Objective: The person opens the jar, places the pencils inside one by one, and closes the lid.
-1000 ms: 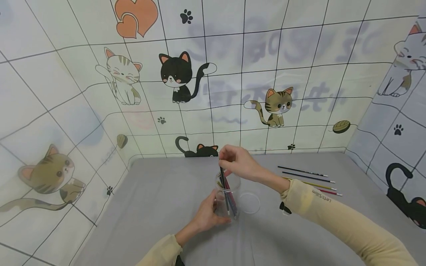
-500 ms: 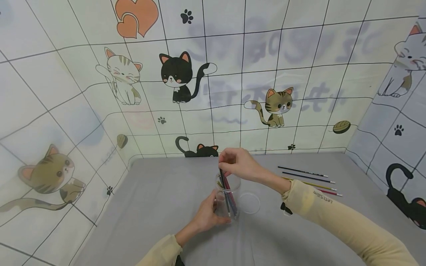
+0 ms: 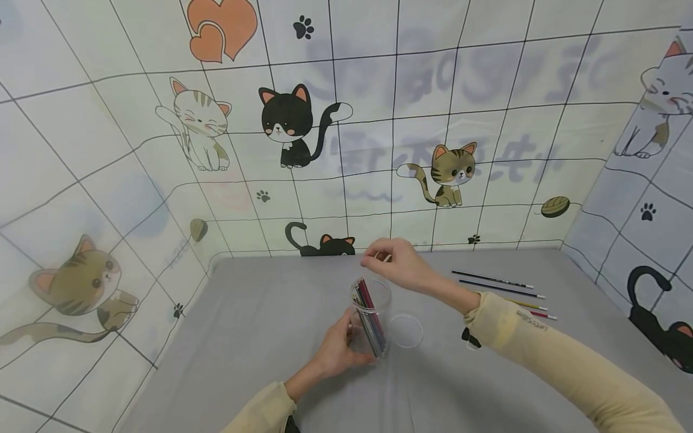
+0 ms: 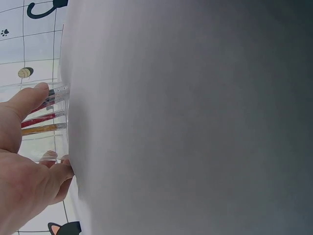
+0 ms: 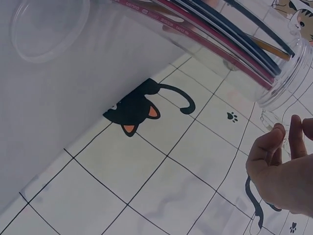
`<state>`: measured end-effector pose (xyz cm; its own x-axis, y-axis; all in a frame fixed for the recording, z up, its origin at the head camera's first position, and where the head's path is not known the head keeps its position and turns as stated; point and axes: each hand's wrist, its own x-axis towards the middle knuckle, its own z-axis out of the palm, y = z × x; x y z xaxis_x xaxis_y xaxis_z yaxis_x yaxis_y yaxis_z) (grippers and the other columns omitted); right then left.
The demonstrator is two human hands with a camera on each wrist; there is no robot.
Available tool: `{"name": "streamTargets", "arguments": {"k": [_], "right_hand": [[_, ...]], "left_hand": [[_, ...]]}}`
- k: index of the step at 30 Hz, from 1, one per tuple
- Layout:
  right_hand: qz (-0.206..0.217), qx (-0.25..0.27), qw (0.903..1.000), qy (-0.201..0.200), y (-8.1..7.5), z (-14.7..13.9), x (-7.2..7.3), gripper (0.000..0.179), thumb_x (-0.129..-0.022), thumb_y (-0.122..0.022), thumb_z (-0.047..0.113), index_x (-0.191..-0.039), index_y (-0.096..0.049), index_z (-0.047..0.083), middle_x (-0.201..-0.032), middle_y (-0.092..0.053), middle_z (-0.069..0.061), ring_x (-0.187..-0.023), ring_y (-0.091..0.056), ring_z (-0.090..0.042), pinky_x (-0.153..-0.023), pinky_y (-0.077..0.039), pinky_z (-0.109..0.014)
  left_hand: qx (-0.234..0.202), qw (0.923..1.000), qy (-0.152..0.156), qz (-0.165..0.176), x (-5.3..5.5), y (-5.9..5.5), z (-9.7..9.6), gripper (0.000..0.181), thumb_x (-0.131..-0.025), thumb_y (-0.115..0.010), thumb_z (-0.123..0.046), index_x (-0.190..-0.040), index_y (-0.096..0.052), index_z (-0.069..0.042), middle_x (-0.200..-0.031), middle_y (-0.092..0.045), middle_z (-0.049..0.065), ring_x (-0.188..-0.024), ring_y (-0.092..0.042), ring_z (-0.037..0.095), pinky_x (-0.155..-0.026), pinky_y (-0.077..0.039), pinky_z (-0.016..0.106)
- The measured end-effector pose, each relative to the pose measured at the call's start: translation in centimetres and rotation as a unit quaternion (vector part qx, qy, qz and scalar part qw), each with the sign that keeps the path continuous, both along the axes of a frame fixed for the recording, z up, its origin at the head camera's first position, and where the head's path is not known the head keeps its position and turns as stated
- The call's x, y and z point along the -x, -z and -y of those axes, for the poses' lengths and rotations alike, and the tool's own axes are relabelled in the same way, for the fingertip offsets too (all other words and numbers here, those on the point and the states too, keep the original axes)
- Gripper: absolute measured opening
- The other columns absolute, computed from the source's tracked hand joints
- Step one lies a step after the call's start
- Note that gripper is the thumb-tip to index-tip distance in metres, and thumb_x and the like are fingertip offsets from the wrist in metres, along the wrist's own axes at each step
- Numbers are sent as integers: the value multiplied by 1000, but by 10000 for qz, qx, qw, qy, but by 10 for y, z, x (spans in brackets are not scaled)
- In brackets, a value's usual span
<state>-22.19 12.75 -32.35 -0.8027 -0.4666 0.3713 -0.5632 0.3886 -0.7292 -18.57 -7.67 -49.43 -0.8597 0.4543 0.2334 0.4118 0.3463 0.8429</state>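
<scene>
A clear plastic jar (image 3: 385,304) stands on the grey table, its mouth uncovered. Several pencils (image 3: 370,319) lean inside it, dark, red and yellow ones among them. My left hand (image 3: 337,346) grips the jar low on its side; in the left wrist view the thumb and fingers (image 4: 61,172) lie on either side of it. Just above and behind the jar's mouth is my right hand (image 3: 399,263), its fingers loosely bent with nothing between them. The right wrist view shows that hand (image 5: 281,169) apart from the jar rim (image 5: 288,88).
A round clear lid (image 3: 406,331) lies flat beside the jar on the right. Farther right, several pencils lie in a row: a black one (image 3: 489,278), a dark one (image 3: 500,288), a yellow one (image 3: 527,304) and a red one (image 3: 543,314). A cat-print curtain (image 3: 368,150) encloses the table.
My right hand has let go of a dark pencil, which dropped down into the jar, and has moved slightly up and right. The left hand stays in place on the jar.
</scene>
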Motion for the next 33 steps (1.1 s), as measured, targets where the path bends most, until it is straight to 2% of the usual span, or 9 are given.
{"name": "streamTargets", "arguments": {"k": [5, 9, 14, 23, 33], "right_hand": [[-18, 9, 9998, 203, -1, -18, 2, 12, -98, -64, 12, -97, -75, 7, -90, -69, 0, -78, -60, -19, -67, -50, -33], [289, -4, 9983, 508, 3, -40, 3, 13, -99, -64, 13, -100, -73, 5, -90, -68, -2, -76, -58, -21, -63, -49, -31], [679, 4, 9953, 694, 10, -64, 2, 15, -98, -64, 12, -108, -70, 3, -100, -68, -6, -82, -59, -24, -66, -53, -31], [696, 3, 9949, 726, 25, -95, 3, 21, -94, -62, -3, -115, -64, -2, -102, -64, -12, -89, -63, -26, -69, -55, -30], [705, -185, 9933, 895, 37, -119, -2, 26, -94, -62, -4, -119, -61, -5, -103, -64, -13, -93, -63, -32, -68, -55, -27]], "left_hand": [[68, 9999, 19, -80, -1, -1, -1, 97, -68, -93, -8, -147, -37, -10, -126, -56, 11, -120, -56, 32, -99, -49, 45], [48, 10000, 1, -4, -1, -1, -1, 100, -68, -93, -7, -149, -35, -10, -129, -55, 13, -123, -54, 35, -101, -47, 47], [50, 10000, -65, 55, -1, 0, 0, 101, -67, -93, -7, -149, -35, -10, -133, -54, 16, -125, -53, 36, -101, -46, 49], [54, 9999, -82, 23, -1, 0, -1, 98, -67, -93, -5, -147, -37, -9, -135, -53, 17, -125, -53, 37, -101, -46, 49], [61, 9999, -90, -17, -1, 0, -2, 95, -66, -94, -6, -144, -39, -8, -131, -55, 16, -122, -55, 35, -100, -48, 46]]}}
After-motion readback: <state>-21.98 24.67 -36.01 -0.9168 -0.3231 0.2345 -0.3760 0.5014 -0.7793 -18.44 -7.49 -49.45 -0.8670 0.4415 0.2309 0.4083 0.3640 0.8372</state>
